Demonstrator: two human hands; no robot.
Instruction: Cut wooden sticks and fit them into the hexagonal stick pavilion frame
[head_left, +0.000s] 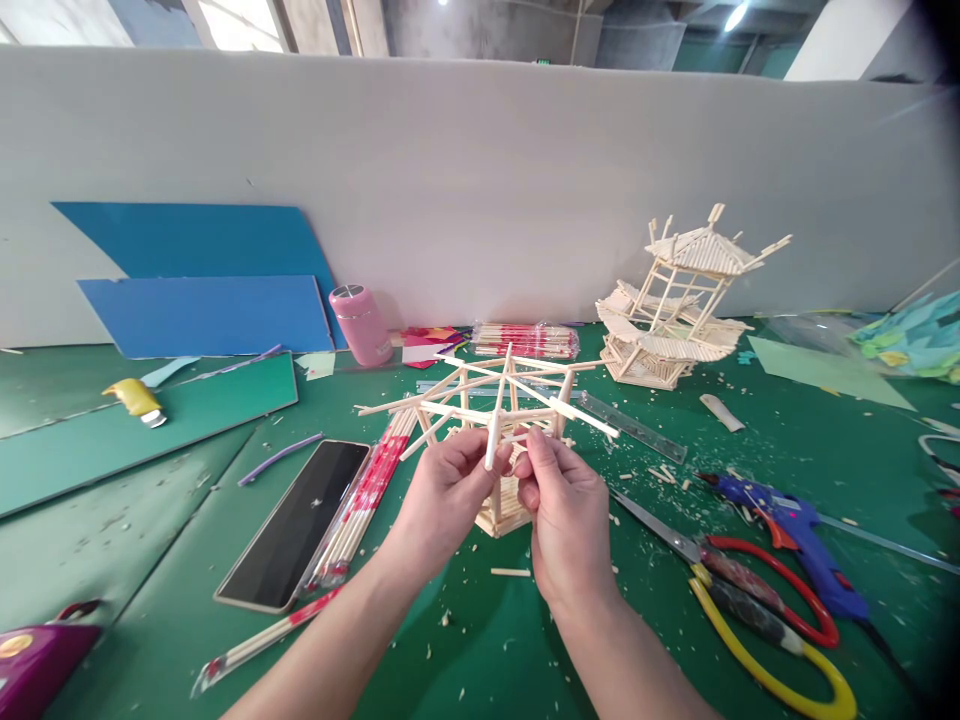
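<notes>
A pavilion model (500, 510) made of thin wooden sticks stands on the table in front of me, its roof sticks spreading outward from a central peak. My left hand (454, 490) is closed at the model's near side, thumb and fingers pinching around the lower end of the front roof stick (495, 420). My right hand (568, 505) pinches a short wooden stick (516, 438) between thumb and forefinger, close to the left fingertips. The hands partly hide the model's front posts. A loose cut stick (511, 572) lies just below the model.
Scissors (675, 530) and a blue glue gun (787, 510) lie at right. Left are a phone (296, 525) and packs of wooden sticks (375, 480). Behind stand a pink bottle (361, 325) and a second stick pavilion (675, 320). A clear ruler (634, 425) lies behind my right hand.
</notes>
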